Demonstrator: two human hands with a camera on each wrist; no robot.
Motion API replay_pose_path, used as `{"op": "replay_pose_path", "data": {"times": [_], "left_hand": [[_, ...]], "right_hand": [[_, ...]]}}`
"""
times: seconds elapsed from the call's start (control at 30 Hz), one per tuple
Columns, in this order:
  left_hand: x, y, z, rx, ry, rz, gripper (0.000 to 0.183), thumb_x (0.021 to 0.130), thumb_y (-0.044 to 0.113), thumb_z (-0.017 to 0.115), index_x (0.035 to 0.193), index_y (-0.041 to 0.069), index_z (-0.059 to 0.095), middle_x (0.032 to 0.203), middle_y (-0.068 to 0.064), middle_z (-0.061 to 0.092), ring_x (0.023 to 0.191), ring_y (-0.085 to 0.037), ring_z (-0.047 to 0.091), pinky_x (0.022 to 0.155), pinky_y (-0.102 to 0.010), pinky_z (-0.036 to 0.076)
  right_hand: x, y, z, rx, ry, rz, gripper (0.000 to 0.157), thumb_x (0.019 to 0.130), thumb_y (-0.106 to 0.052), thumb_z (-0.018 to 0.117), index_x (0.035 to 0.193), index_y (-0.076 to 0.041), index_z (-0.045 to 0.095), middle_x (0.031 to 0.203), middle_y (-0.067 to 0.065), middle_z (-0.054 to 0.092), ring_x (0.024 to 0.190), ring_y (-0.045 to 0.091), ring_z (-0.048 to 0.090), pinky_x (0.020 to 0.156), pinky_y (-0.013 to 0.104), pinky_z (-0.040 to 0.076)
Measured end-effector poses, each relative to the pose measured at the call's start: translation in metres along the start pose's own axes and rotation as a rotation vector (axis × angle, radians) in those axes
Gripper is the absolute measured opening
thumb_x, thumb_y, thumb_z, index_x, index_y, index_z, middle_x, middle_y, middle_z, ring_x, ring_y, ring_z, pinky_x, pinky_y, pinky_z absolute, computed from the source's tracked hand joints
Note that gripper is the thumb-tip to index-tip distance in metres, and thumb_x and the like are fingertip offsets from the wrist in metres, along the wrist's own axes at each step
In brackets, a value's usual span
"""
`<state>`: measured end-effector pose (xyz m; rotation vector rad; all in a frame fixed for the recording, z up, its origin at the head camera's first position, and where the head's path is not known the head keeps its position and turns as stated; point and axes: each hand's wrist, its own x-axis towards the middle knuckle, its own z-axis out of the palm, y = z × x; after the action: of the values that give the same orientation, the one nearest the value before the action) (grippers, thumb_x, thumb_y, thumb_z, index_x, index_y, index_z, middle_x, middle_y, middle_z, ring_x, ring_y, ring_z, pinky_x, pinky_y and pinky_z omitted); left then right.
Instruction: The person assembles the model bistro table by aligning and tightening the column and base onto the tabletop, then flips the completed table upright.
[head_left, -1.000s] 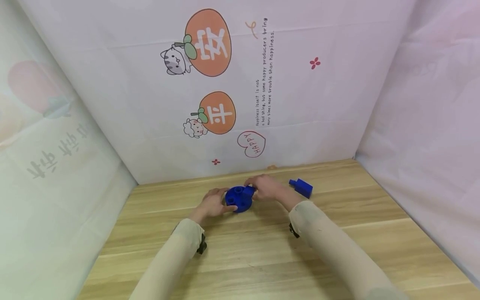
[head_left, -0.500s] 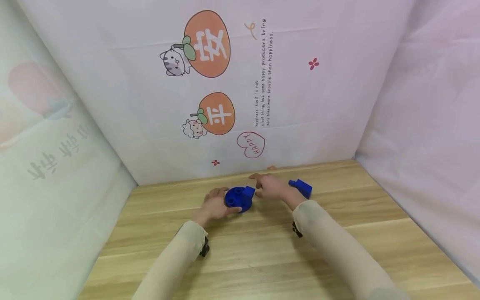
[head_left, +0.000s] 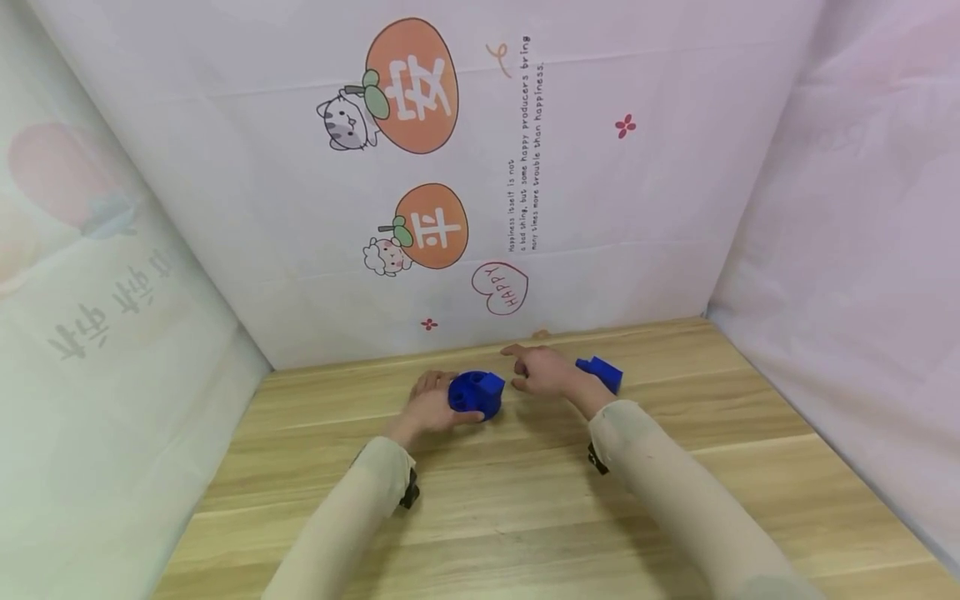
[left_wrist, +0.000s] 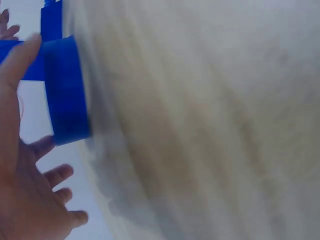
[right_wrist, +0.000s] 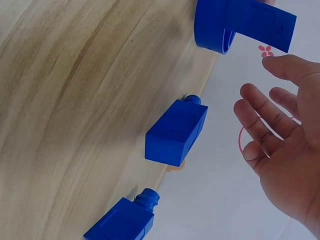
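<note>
My left hand [head_left: 435, 406] grips the left side of a round blue base [head_left: 489, 406] with raised sockets in its top. The left wrist view has the thumb [left_wrist: 22, 60] and a finger at either side of its rim. A rectangular blue block [head_left: 491, 384] stands up from the base. My right hand [head_left: 543, 371] is just right of the block, holding nothing, fingers loosely bent. Two more blue blocks with ridged necks lie on the table in the right wrist view: a nearer block [right_wrist: 175, 135] and a lower block [right_wrist: 122, 220].
In the head view a blue block [head_left: 604, 375] lies right of my right hand; the other is hidden behind that hand. The wooden table [head_left: 495, 508] meets a printed white cloth wall [head_left: 600, 250] close behind the base. Cloth walls also flank both sides.
My right hand has let go of the block on the base and drawn a little to the right. My left hand keeps its hold; the base is slightly tilted or turned compared with before.
</note>
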<state>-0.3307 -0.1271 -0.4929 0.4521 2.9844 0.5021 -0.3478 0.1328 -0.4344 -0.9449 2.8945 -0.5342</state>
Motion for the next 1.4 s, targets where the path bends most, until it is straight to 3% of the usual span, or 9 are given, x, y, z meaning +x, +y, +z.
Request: {"op": "replay_pose_path", "data": {"times": [0.2, 0.4, 0.57, 0.63, 0.8, 1.07, 1.3, 1.4], "left_hand": [[0.000, -0.003, -0.003, -0.100, -0.026, -0.017, 0.095, 0.083, 0.060, 0.071, 0.155, 0.011, 0.033, 0.154, -0.021, 0.034, 0.147, -0.040, 0.025, 0.120, -0.057, 0.024], [0.002, -0.007, -0.005, -0.124, -0.028, -0.003, 0.097, 0.082, 0.065, 0.069, 0.154, 0.009, 0.033, 0.154, -0.021, 0.035, 0.147, -0.041, 0.025, 0.120, -0.059, 0.022], [0.004, -0.013, -0.006, -0.178, -0.060, -0.007, 0.093, 0.083, 0.049, 0.073, 0.156, 0.012, 0.031, 0.159, -0.020, 0.027, 0.150, -0.040, 0.016, 0.121, -0.059, 0.018], [0.004, -0.012, -0.006, -0.167, -0.057, 0.002, 0.097, 0.080, 0.051, 0.076, 0.157, 0.012, 0.031, 0.159, -0.019, 0.028, 0.150, -0.039, 0.017, 0.122, -0.059, 0.016], [0.003, -0.008, 0.000, -0.045, -0.015, 0.001, 0.110, 0.074, 0.075, 0.069, 0.155, 0.011, 0.032, 0.156, -0.018, 0.033, 0.149, -0.039, 0.022, 0.122, -0.058, 0.017], [0.000, -0.006, 0.004, -0.046, -0.013, -0.042, 0.108, 0.077, 0.072, 0.067, 0.157, 0.010, 0.028, 0.161, -0.018, 0.027, 0.154, -0.042, 0.011, 0.124, -0.057, 0.013], [-0.002, -0.010, 0.004, -0.073, -0.039, -0.032, 0.104, 0.081, 0.067, 0.066, 0.159, 0.012, 0.023, 0.164, -0.019, 0.022, 0.154, -0.043, 0.006, 0.125, -0.057, 0.010], [-0.002, -0.010, 0.006, -0.059, -0.019, -0.038, 0.109, 0.079, 0.074, 0.064, 0.158, 0.012, 0.023, 0.163, -0.018, 0.023, 0.154, -0.043, 0.008, 0.124, -0.057, 0.011]], "right_hand": [[0.000, -0.001, 0.001, -0.002, -0.004, 0.006, 0.057, 0.095, -0.022, 0.066, 0.147, -0.011, 0.047, 0.110, 0.009, 0.073, 0.097, 0.019, 0.069, 0.091, 0.041, 0.056], [0.000, -0.001, 0.000, -0.029, 0.008, -0.006, 0.056, 0.095, -0.022, 0.065, 0.147, -0.010, 0.048, 0.109, 0.007, 0.073, 0.097, 0.019, 0.069, 0.091, 0.040, 0.056], [0.000, 0.000, -0.001, -0.025, 0.000, -0.018, 0.056, 0.096, -0.023, 0.065, 0.147, -0.010, 0.047, 0.111, 0.008, 0.073, 0.099, 0.021, 0.069, 0.092, 0.041, 0.055], [0.000, 0.000, -0.001, -0.023, -0.004, -0.016, 0.056, 0.096, -0.022, 0.065, 0.147, -0.010, 0.047, 0.111, 0.008, 0.073, 0.100, 0.021, 0.069, 0.092, 0.041, 0.055], [0.000, 0.000, 0.001, -0.023, -0.012, -0.005, 0.056, 0.096, -0.023, 0.065, 0.147, -0.010, 0.046, 0.112, 0.009, 0.073, 0.102, 0.023, 0.070, 0.092, 0.042, 0.055], [0.001, 0.000, 0.005, -0.014, -0.008, 0.008, 0.055, 0.095, -0.022, 0.065, 0.146, -0.010, 0.048, 0.111, 0.009, 0.073, 0.103, 0.024, 0.069, 0.093, 0.042, 0.055], [0.000, 0.001, 0.004, -0.029, -0.003, 0.008, 0.053, 0.095, -0.022, 0.066, 0.144, -0.008, 0.051, 0.109, 0.007, 0.072, 0.098, 0.021, 0.069, 0.089, 0.041, 0.055], [-0.001, 0.000, 0.001, -0.038, -0.001, 0.028, 0.052, 0.095, -0.023, 0.066, 0.143, -0.008, 0.052, 0.110, 0.009, 0.072, 0.095, 0.020, 0.068, 0.088, 0.041, 0.055]]}}
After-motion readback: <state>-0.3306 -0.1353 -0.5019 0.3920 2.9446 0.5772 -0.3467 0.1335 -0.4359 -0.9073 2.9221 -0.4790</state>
